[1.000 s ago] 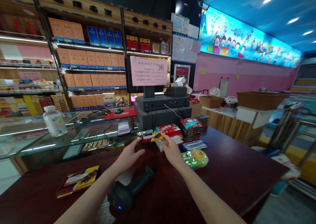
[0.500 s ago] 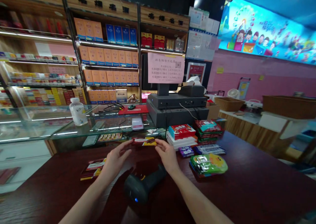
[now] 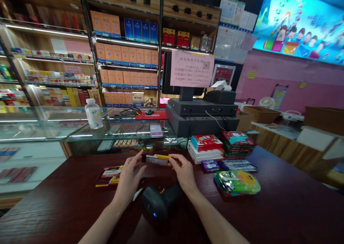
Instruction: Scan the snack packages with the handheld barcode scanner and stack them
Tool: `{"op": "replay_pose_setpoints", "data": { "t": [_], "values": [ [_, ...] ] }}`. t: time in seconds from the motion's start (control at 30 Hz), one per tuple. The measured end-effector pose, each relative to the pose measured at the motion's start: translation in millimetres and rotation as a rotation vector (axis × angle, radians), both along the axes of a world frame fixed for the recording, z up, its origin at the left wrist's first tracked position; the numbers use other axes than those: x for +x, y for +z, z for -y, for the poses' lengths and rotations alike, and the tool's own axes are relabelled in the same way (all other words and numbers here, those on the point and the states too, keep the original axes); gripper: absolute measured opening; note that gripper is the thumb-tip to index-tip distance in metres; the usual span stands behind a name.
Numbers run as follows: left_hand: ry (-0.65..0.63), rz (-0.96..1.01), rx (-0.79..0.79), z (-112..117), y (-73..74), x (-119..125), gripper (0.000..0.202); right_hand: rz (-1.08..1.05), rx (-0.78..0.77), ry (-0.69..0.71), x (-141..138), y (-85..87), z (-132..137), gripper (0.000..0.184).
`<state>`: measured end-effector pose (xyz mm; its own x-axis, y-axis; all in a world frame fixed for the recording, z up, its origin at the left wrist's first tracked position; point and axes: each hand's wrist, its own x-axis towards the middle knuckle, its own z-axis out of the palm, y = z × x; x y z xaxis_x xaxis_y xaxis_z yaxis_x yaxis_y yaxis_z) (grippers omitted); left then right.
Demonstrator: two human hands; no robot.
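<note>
A wrapped chocolate bar (image 3: 157, 160) is held level above the dark table, with a pale printed side and a yellow edge showing. My right hand (image 3: 184, 173) pinches its right end between thumb and finger. At the left end, the fingertips of my left hand (image 3: 129, 181) steady the bar, while that thumb stands apart below. Between my forearms lies a black handheld barcode scanner (image 3: 157, 202) with a blue light lit. Similar red and yellow bars (image 3: 109, 176) are in a pile beside my left hand, partly hidden by it.
On the right are a green duck-picture packet (image 3: 238, 182), purple packs (image 3: 210, 165), blue packets (image 3: 239, 165), and stacked red-and-white boxes (image 3: 206, 149). A till (image 3: 201, 118) stands behind them. A glass counter (image 3: 80, 131) with a white bottle (image 3: 94, 114) runs along the back left.
The bar has been turned over, from its red and yellow front to a paler printed side. Both hands keep their places at its ends. The view has shifted slightly left.
</note>
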<state>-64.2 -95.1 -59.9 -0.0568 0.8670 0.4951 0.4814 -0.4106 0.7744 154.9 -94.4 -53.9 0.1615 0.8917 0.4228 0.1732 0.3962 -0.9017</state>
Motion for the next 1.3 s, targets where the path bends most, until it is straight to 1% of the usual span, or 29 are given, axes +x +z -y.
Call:
{"op": "replay_pose_setpoints", "data": {
  "t": [0.23, 0.4, 0.5, 0.67, 0.87, 1.0, 1.1, 1.17, 1.23, 1.3],
  "values": [
    [-0.047, -0.145, 0.007, 2, -5.2, 0, 0.07, -0.017, -0.076, -0.045, 7, 0.6, -4, 0.033],
    [-0.156, -0.209, 0.028, -1, -13.5, -2, 0.085, -0.104, -0.144, -0.021, 11, 2.0, -6, 0.036],
    [-0.172, -0.269, 0.028, -2, -16.1, -4, 0.091, -0.139, -0.167, 0.005, 9, 2.9, -6, 0.034],
    [-0.163, -0.352, 0.05, 0, -12.9, -8, 0.087, -0.16, -0.192, 0.04, 6, 3.3, -4, 0.036],
    [-0.122, -0.441, 0.11, 5, -3.1, -14, 0.077, -0.135, -0.21, 0.092, 9, 3.9, -3, 0.039],
    [-0.113, -0.489, 0.157, 5, 2.5, -22, 0.072, -0.123, -0.226, 0.202, 17, 2.2, -5, 0.048],
    [-0.091, -0.497, 0.173, 3, 3.8, -29, 0.069, -0.03, -0.217, 0.284, 28, 4.8, -2, 0.052],
    [-0.057, -0.495, 0.187, 1, 4.2, -35, 0.067, 0.057, -0.202, 0.388, 39, 11.3, 4, 0.05],
    [-0.024, -0.49, 0.191, -1, 4.9, -40, 0.064, 0.163, -0.255, 0.551, 49, 21.4, 13, 0.051],
    [0.0, -0.485, 0.192, -2, 6.3, -45, 0.062, 0.345, -0.29, 0.654, 56, 31.8, 23, 0.057]
  ]
}}
